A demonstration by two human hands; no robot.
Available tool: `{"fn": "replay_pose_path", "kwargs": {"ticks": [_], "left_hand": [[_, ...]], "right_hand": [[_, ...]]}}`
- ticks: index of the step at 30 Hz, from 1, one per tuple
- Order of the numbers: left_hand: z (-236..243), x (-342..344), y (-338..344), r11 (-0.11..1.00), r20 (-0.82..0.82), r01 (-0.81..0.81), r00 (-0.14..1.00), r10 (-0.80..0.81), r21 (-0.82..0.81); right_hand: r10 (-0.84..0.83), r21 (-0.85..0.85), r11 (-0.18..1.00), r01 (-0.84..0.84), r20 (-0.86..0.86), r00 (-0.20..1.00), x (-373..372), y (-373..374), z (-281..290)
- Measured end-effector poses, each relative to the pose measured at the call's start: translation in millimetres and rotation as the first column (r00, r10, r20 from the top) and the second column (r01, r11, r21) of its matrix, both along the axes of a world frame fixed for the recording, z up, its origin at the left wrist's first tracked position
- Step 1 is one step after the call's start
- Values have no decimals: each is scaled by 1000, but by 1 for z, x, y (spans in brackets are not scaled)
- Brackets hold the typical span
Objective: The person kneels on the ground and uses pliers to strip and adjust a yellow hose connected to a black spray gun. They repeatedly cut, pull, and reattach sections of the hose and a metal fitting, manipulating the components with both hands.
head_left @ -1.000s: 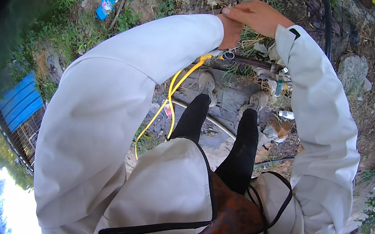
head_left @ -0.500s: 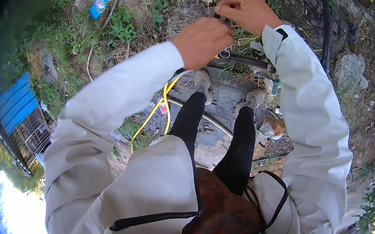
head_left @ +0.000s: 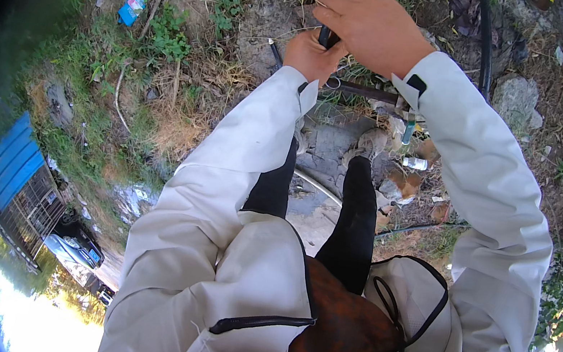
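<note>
My left hand [head_left: 308, 56] is closed around a dark, narrow object [head_left: 325, 37], partly hidden. My right hand [head_left: 366, 25] is just above it, partly overlapping, with its fingers stretched out and apart. Beneath both hands lie a dark rusty bar [head_left: 367, 92] and a metal ring [head_left: 332, 83]. Right of these, a fitting with a green handle [head_left: 408, 131] sits near my right sleeve.
My feet stand on grey stone [head_left: 330, 140] crossed by a pale hose [head_left: 316, 185]. A small white container [head_left: 414, 163], a rock [head_left: 514, 101], a black hose [head_left: 485, 53] and a blue wrapper [head_left: 135, 1] lie around. A blue-roofed cage [head_left: 11, 157] and vehicle [head_left: 74, 250] are at left.
My right hand's fingers have stretched out and spread. My left hand dipped leftward, then rose beside the right, closed on the dark object. The yellow hose seen earlier is out of sight.
</note>
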State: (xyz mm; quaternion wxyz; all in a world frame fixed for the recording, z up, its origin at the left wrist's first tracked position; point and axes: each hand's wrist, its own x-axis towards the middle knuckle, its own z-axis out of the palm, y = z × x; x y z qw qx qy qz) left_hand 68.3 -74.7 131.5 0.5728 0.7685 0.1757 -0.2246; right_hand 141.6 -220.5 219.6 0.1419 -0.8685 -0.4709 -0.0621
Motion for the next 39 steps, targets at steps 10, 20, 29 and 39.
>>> {"fn": "replay_pose_path", "kwargs": {"ticks": [10, 20, 29, 39], "left_hand": [[14, -1, 24, 917, -8, 398, 917, -398, 31], [-44, -88, 103, 969, 21, 10, 1000, -5, -249], [-66, -100, 102, 977, 27, 96, 995, -92, -192], [-52, -90, 94, 977, 112, 208, 971, -211, 43]], "right_hand": [[48, -438, 873, -213, -358, 933, 5, 33, -7], [-149, -626, 731, -270, -533, 833, 3, 28, 2], [-547, -659, 745, -104, -692, 471, -49, -13, -15], [-467, -622, 666, 412, -778, -420, -156, -13, -39]]}}
